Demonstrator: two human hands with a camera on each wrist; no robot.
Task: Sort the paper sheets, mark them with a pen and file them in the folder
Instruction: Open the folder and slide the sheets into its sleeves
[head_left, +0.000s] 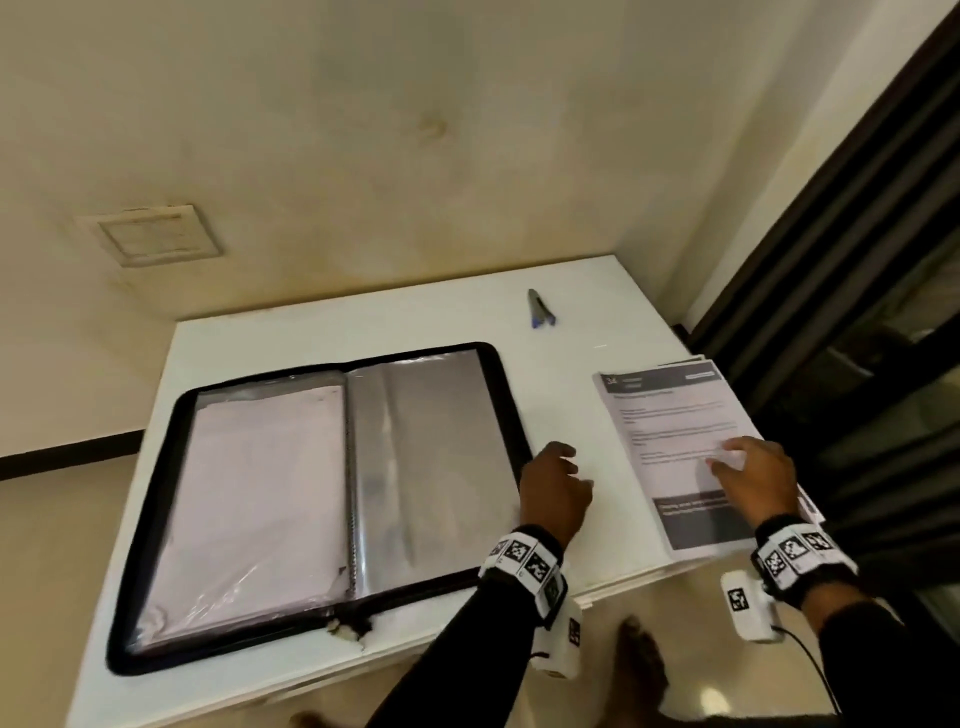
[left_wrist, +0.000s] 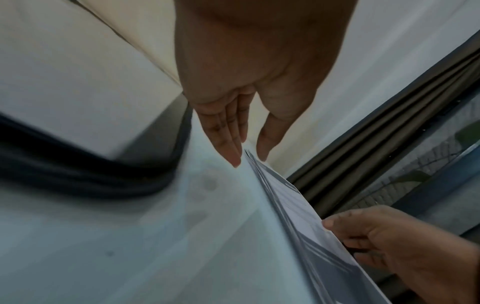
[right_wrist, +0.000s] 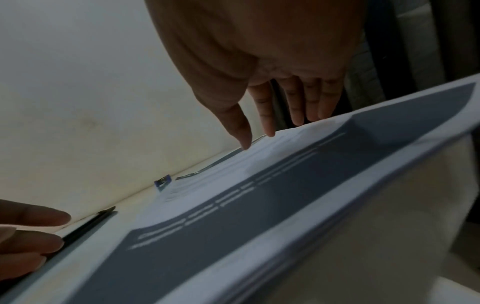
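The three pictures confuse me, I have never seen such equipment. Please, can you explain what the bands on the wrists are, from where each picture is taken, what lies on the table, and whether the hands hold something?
There is no machine here: a person works with two bare hands. The patterned bands on the wrists carry small cameras. The wide picture comes from a camera on the person's head, looking down. The other two come from the wrist cameras, each looking along its own hand.

On the white table lies an open black folder with clear sleeves; the left sleeve holds paper. To its right is a stack of printed paper sheets, and farther back lies a pen.

The right hand rests on the top sheet, fingers extended. The left hand is between folder and stack, relaxed, with nothing in its grip.
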